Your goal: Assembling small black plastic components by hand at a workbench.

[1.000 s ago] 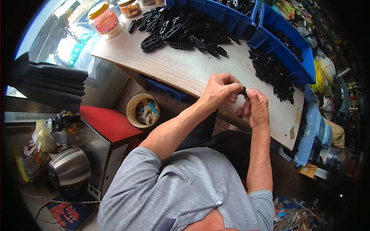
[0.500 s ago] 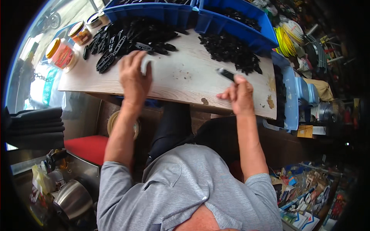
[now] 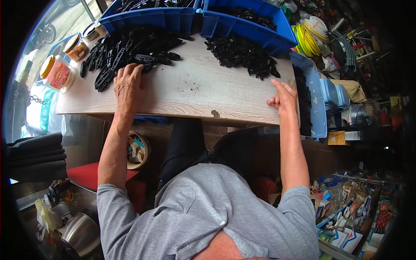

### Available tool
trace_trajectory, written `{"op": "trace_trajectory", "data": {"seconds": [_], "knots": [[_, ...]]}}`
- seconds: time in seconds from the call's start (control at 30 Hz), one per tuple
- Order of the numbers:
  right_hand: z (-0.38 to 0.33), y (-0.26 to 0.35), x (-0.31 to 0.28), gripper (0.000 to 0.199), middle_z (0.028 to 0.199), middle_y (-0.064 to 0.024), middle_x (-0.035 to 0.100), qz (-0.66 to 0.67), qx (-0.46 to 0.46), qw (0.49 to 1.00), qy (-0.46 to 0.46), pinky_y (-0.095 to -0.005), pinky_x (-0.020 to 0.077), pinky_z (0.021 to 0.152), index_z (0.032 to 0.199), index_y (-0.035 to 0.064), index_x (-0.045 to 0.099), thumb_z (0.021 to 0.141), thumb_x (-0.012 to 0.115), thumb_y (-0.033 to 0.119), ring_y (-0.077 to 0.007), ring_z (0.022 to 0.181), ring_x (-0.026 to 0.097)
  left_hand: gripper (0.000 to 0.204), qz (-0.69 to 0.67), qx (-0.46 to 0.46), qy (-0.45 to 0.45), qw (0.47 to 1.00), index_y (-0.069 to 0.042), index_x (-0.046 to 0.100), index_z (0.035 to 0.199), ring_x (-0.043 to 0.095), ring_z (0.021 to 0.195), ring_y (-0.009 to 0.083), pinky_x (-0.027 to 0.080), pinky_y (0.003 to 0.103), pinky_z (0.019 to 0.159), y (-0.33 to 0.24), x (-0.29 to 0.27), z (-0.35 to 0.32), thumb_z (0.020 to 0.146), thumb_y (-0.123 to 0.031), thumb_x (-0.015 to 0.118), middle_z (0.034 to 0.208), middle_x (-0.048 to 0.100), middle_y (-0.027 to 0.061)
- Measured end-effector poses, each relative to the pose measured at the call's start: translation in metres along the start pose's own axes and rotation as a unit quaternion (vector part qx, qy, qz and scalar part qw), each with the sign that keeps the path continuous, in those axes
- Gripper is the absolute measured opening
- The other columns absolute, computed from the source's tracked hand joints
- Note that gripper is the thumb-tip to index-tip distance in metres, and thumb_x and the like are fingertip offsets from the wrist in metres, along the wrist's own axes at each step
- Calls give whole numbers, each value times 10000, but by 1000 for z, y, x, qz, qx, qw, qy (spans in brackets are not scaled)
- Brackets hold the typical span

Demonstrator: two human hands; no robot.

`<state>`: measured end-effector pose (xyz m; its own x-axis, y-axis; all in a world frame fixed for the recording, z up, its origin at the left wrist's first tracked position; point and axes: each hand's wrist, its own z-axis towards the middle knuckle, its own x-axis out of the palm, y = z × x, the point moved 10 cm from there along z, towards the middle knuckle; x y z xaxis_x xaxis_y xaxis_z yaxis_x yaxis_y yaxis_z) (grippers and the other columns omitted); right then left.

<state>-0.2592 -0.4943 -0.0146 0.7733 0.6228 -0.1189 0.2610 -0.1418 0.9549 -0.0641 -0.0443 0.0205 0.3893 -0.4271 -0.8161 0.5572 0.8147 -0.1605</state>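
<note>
My left hand (image 3: 126, 89) is at the near edge of a pile of long black plastic parts (image 3: 115, 52), several with slotted, frame-like bodies. Its fingers are bent and drawn together on a black plastic part at that edge, though the fingertips partly hide the grip. Over the right end of the table, my right hand (image 3: 284, 99) has its index finger stretched out and other fingers loosely bent. Nothing shows in it. Just beyond lies a heap of small black plastic pieces (image 3: 242, 56).
Two blue bins (image 3: 149, 19) with black parts stand along the far side of the wooden table (image 3: 190, 97). Jars (image 3: 56, 73) stand at its left end. A light-blue crate (image 3: 318, 104) with dark parts adjoins the right edge. Below is a round waste bin (image 3: 145, 151).
My left hand has come down onto the pile's edge and its fingers have closed up. My right hand has moved right, and the short black part it held is gone from it.
</note>
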Motion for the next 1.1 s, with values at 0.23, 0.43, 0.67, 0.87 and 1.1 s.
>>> {"op": "trace_trajectory", "data": {"seconds": [0.23, 0.43, 0.67, 0.87, 1.1], "knots": [[6, 6, 32, 323, 613, 3, 519, -162, 3, 987, 13, -282, 464, 387, 1035, 51, 705, 824, 801, 277, -89, 421, 467, 280, -96, 85, 42, 991, -65, 689, 1135, 600, 996, 309, 478, 408, 885, -39, 9, -4, 864, -134, 697, 1066, 673, 101], [5, 21, 44, 208, 710, -39, 642, -241, -58, 969, -11, -270, 462, 390, 950, 61, 743, 836, 767, 234, -105, 432, 506, 293, -132, 94, 46, 986, -103, 688, 1120, 587, 981, 279, 457, 395, 845, -81, 15, -1, 834, -166, 709, 1039, 658, 63], [4, 22, 40, 166, 665, -37, 625, -215, -82, 972, -41, -270, 458, 390, 907, 55, 725, 831, 762, 198, -111, 430, 516, 339, -135, 86, 39, 986, -75, 669, 1145, 591, 1019, 313, 470, 419, 867, -90, 11, -1, 835, -190, 738, 1101, 659, 99], [3, 28, 46, 180, 662, -44, 640, -253, -98, 961, -46, -276, 477, 397, 921, 49, 736, 823, 752, 200, -123, 442, 550, 307, -139, 78, 28, 987, -70, 683, 1113, 600, 1024, 309, 477, 415, 877, -86, 11, -3, 838, -192, 740, 1097, 668, 100], [10, 21, 44, 197, 731, -43, 645, -271, -79, 958, -43, -265, 449, 385, 960, 67, 723, 834, 738, 218, -119, 459, 522, 263, -156, 53, 17, 986, -53, 707, 1066, 614, 996, 304, 486, 401, 885, -80, 9, -2, 846, -194, 731, 1061, 683, 102]]}}
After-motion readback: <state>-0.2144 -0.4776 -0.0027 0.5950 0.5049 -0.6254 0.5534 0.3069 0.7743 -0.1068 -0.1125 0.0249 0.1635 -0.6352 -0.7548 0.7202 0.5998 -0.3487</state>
